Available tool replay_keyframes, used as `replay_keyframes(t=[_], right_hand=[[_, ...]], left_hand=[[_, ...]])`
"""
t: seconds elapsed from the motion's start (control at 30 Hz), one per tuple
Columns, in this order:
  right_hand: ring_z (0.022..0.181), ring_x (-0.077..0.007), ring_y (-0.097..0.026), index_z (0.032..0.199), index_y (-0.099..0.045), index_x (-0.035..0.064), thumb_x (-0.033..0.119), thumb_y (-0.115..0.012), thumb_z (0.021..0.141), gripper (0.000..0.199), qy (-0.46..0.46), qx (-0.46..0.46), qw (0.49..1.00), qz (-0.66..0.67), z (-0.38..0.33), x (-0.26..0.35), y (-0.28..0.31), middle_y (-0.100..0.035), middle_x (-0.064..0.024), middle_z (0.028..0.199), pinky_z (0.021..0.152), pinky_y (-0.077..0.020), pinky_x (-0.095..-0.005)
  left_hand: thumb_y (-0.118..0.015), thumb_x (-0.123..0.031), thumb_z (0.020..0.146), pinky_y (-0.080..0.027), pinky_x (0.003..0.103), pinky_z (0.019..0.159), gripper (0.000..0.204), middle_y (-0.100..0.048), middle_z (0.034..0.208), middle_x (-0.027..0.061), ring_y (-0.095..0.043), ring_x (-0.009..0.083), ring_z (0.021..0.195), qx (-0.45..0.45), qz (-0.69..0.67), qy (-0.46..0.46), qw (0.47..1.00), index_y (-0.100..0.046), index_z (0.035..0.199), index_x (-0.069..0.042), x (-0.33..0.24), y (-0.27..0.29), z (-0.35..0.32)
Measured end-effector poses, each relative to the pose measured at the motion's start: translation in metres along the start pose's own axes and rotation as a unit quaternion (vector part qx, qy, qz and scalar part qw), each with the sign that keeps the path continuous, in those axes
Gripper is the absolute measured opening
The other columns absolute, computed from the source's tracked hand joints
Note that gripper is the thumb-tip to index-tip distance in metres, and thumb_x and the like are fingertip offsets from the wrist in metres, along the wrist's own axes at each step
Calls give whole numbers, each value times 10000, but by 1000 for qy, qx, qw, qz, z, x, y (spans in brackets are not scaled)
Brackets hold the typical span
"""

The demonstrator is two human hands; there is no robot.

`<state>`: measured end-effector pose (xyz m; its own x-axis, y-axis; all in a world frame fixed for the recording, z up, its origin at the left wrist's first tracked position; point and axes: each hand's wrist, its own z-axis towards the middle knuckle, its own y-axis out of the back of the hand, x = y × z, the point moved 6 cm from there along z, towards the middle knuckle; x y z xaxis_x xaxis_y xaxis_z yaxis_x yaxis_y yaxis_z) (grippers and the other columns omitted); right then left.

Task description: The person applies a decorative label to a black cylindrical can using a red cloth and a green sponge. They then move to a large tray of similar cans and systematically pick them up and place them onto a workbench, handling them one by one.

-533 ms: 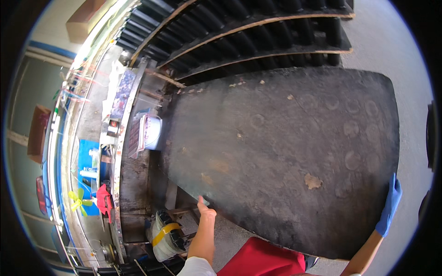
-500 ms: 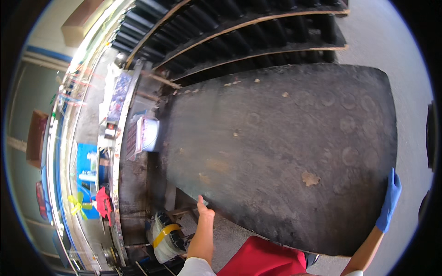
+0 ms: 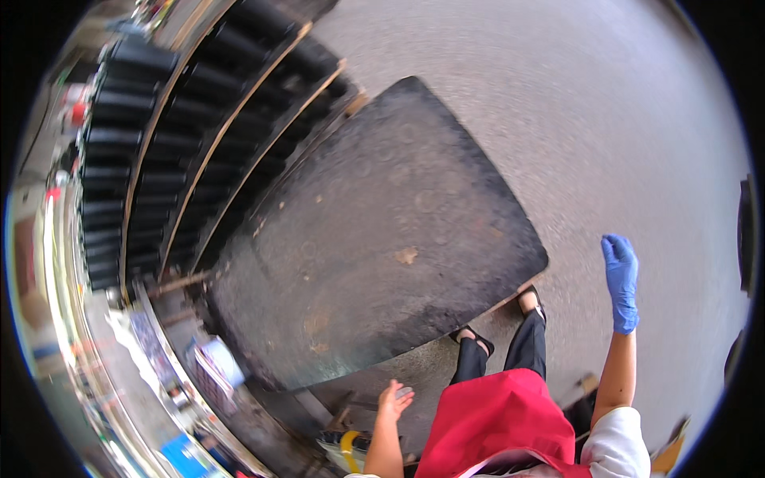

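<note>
My bare left hand (image 3: 394, 400) is raised just off the near left edge of a large, dark, worn tabletop (image 3: 358, 231). Its thumb and fingers are apart; a small greyish patch shows at the fingers, too small to make out. Out to the right, over the grey floor, hangs my right hand (image 3: 621, 279) in a blue glove, fingers curled in and nothing seen in them. Neither hand touches the tabletop, which carries faint round marks and a pale brown patch (image 3: 406, 255).
Wooden racks (image 3: 215, 143) with rows of black cylinders stand along the tabletop's far left side. A cluttered bench (image 3: 119, 342) runs down the left, a whitish bucket (image 3: 221, 362) beside it. My feet (image 3: 478, 341) are by the tabletop's near edge. Concrete floor (image 3: 550, 103) lies right.
My view has swung to the right, so the tabletop and racks sit further left. My right hand has come off the tabletop's right edge, its fingers now curled. My left hand has left the near edge.
</note>
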<state>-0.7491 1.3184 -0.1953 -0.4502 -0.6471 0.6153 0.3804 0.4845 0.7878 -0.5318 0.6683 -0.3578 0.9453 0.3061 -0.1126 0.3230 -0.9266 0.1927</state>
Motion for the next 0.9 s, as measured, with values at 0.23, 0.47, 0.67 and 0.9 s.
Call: replay_keyframes(t=[0.23, 0.47, 0.67, 0.9], right_hand=[[841, -279, -658, 918, -691, 39, 216, -662, 811, 209, -200, 138, 969, -55, -206, -87, -8, -674, -148, 892, 764, -511, -364], [843, -207, -663, 1013, -677, 14, 234, -642, 842, 281, -354, 184, 872, 285, -294, -73, -127, -693, -116, 948, 754, -514, -331], [655, -106, -571, 1189, -587, 3, 234, -694, 845, 427, -398, 94, 778, 477, -237, -37, -183, -630, -34, 883, 611, -496, -242], [553, -75, -475, 1005, -663, 34, 320, -754, 782, 374, -446, 57, 743, 496, -198, -44, -229, -598, 0, 776, 503, -384, -230]], left_hand=[[-579, -414, 912, -543, 352, 702, 437, -651, 999, 138, -670, 248, 848, 108, 170, -56, 978, -529, 1153, -53, -18, -87, -76], [-580, -352, 923, -543, 366, 706, 322, -658, 960, 135, -662, 252, 832, 74, 202, -84, 973, -567, 1113, -92, -17, -47, -72], [-634, -290, 886, -515, 392, 658, 166, -634, 823, 78, -592, 222, 695, -24, 3, -42, 999, -614, 935, -133, -37, 14, -7], [-564, -553, 827, -469, 319, 606, 555, -615, 687, 89, -548, 191, 586, 14, -238, 36, 970, -567, 735, -5, -79, 38, 71]])
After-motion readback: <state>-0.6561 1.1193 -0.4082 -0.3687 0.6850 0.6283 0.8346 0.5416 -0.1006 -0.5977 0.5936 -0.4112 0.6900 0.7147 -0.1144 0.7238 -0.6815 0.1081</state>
